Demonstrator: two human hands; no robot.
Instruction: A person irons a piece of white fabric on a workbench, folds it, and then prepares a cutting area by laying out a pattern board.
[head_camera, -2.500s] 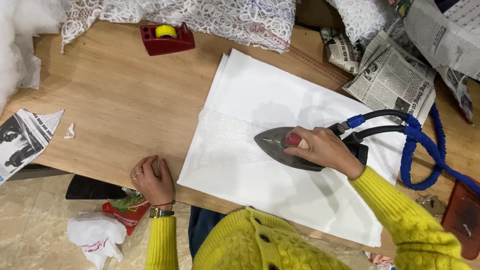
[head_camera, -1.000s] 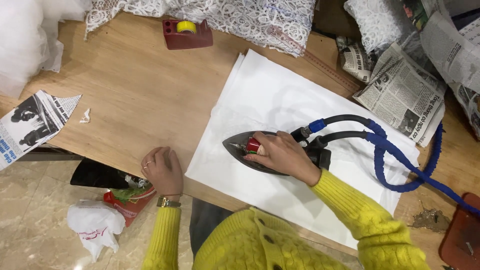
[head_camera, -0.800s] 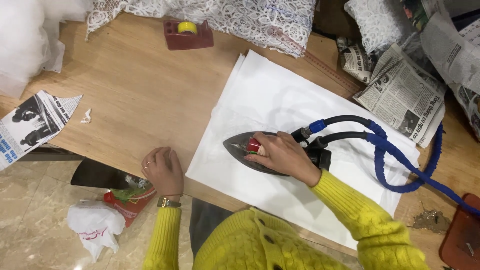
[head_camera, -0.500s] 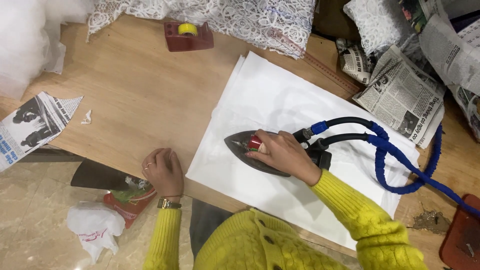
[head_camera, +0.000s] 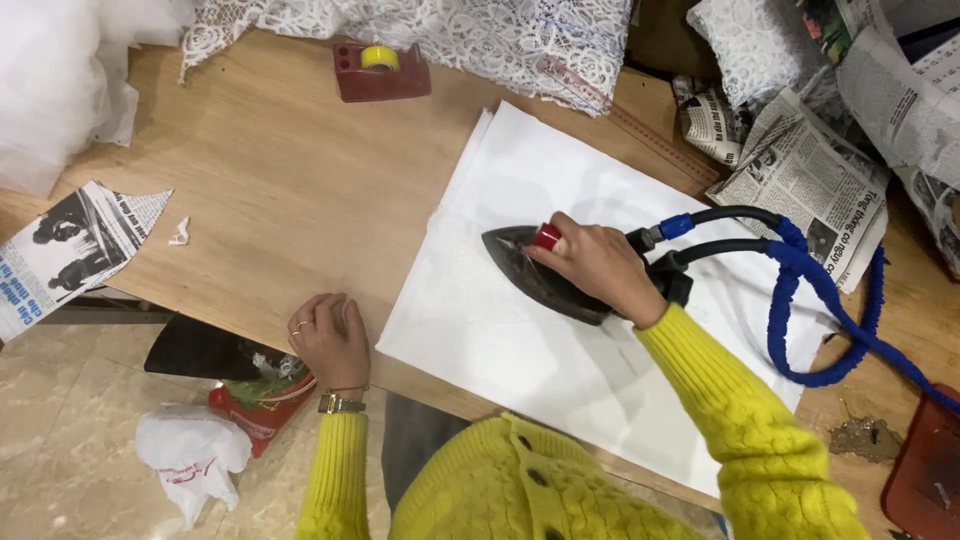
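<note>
On the white cloth (head_camera: 560, 360) — right hand (head_camera: 600, 270), grip clenched round the iron (head_camera: 540, 280). Left of the cloth — left hand (head_camera: 330, 338), released, flat on the worktop (head_camera: 290, 190).

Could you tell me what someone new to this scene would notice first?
The eye goes to the dark iron, gripped by the right hand on a white cloth in the middle of the wooden table. A blue hose loops off it to the right. The left hand rests flat on the table's near edge.
</note>
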